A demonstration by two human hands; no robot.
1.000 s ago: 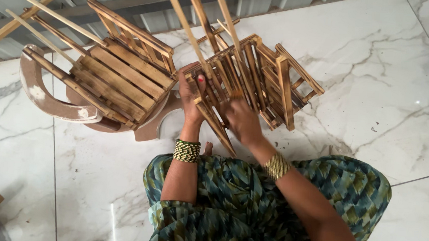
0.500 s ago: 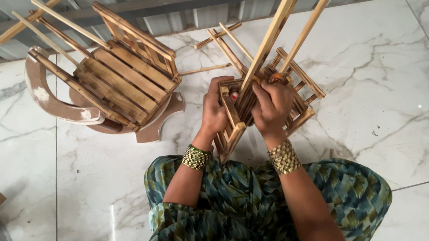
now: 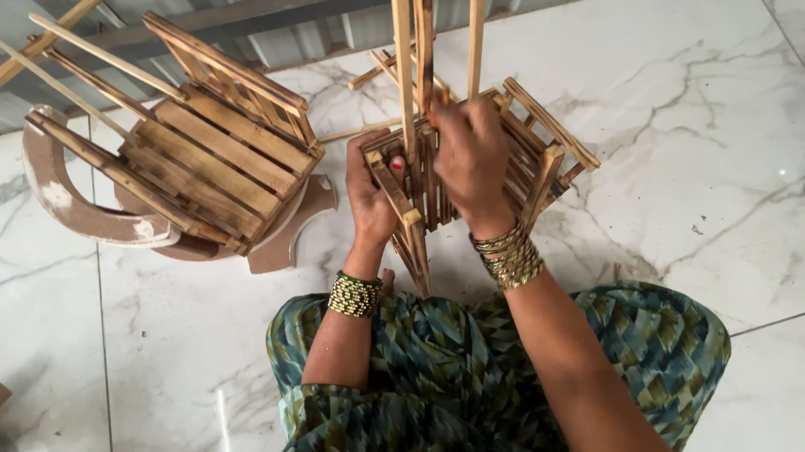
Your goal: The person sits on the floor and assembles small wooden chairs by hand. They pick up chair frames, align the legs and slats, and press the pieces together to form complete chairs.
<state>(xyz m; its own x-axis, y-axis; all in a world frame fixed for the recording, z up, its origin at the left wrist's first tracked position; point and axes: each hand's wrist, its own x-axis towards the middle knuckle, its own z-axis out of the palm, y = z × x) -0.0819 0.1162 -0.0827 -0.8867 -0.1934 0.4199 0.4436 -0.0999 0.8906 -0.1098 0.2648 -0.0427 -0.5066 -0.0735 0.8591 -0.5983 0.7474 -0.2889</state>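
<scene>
Wooden slatted frame (image 3: 518,159), on the marble floor (image 3: 706,133) before your knees: your left hand (image 3: 372,196) and right hand (image 3: 472,151) are clamping it; 3 long sticks (image 3: 424,32) are risking slipping or snapping if you twist.

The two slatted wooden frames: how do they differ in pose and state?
The held frame is gripped upright by the left hand and right hand; the rocker frame lies untouched on the marble floor. Only the rocker frame has curved runners. Both are brown wooden slats.
</scene>
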